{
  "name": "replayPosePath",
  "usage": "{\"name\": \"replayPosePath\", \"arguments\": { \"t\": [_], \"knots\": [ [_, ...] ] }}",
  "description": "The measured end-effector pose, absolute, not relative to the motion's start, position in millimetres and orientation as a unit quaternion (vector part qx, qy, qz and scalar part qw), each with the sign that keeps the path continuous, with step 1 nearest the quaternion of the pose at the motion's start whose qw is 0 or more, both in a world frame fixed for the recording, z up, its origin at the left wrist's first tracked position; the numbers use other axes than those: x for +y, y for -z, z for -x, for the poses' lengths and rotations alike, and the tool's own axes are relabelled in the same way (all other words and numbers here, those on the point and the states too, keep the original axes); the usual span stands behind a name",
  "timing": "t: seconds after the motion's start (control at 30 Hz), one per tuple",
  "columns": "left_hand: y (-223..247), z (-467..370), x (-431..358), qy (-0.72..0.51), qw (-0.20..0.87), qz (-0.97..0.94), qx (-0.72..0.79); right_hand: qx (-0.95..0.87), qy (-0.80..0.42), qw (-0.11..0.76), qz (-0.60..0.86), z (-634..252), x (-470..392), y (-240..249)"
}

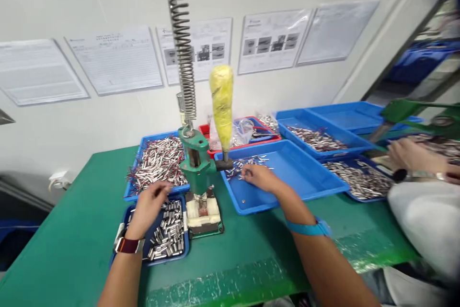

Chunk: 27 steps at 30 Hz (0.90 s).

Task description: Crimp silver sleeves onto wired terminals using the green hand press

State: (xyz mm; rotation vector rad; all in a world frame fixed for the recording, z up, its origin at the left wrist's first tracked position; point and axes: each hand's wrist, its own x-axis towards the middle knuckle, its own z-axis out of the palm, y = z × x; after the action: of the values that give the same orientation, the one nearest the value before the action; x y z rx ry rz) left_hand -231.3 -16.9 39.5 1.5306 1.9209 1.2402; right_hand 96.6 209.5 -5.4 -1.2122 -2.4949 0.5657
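My left hand [149,207] hovers above the left side of a dark blue tray [185,244] of short silver metal tubes [168,230]. Its fingers are curled together, and whatever they hold is too small to make out. Behind it is a blue tray [130,191] heaped with silver parts with dark red wires [160,161]. My right hand [261,177] reaches into a wide blue tray [298,168], fingertips pinched beside a small pile of similar parts [247,163]; what is in the pinch is hidden. A green hand press [196,163] with a yellow-wrapped handle [222,101] stands between my hands.
A red tray [275,138] with bags stands behind the press. To the right are more blue trays [323,127] with parts, a second green press [420,115], and a co-worker's hand [413,158]. A coil spring [181,34] hangs above my press. Papers [115,60] line the wall.
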Motion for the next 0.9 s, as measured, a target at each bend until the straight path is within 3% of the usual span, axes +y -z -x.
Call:
{"name": "replayPosePath", "arguments": {
  "t": [0.13,0.23,0.37,0.43,0.57,0.73,0.9],
  "knots": [
    [-35,227,-26,-0.241,0.247,-0.649,0.678,-0.857,-0.220,0.218,0.412,-100,208,-4],
    [-33,223,-25,-0.176,0.194,-0.674,0.690,-0.806,-0.281,0.299,0.427,-102,201,-11],
    [-27,222,-22,-0.110,0.177,-0.690,0.693,-0.645,-0.431,0.484,0.405,-100,182,-23],
    [-24,222,-22,-0.107,0.171,-0.694,0.691,-0.599,-0.463,0.521,0.393,-96,169,-29],
    [-28,218,-24,-0.204,0.213,-0.681,0.670,-0.594,-0.501,0.507,0.374,-81,129,-30],
    [-37,190,-19,-0.529,0.396,-0.520,0.541,-0.644,-0.544,0.427,0.327,-44,62,-10],
    [-33,163,-9,-0.654,0.491,-0.377,0.435,-0.767,-0.421,0.370,0.313,-15,27,-10]
  ]
}}
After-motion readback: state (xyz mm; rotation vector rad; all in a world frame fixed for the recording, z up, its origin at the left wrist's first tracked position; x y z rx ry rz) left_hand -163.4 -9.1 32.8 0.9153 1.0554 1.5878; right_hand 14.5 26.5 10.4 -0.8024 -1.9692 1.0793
